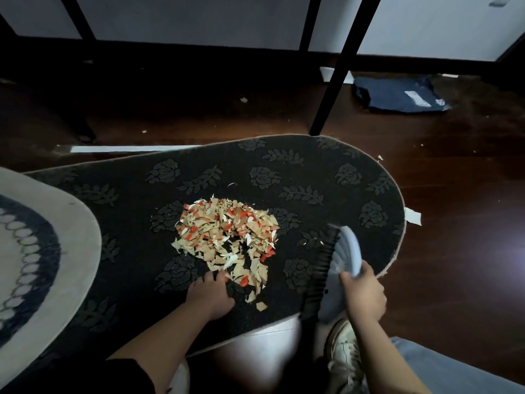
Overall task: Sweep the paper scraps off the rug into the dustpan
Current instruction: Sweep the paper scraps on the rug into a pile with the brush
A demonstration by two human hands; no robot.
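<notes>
Brush poised beside the paper scraps

The right hand (362,291) gripped the brush (335,268), bristles facing the scraps (227,237) heaped leftward on the rug (326,166); the left hand (208,298) pressed flat, steadying it. No dustpan showed.

A heap of tan, white and red paper scraps (227,240) sits mid-way along the dark, oval, rose-patterned rug (284,172), a few strays trailing toward its near edge. A pale blue brush (338,260) with black bristles stands tilted just right of the heap.
</notes>
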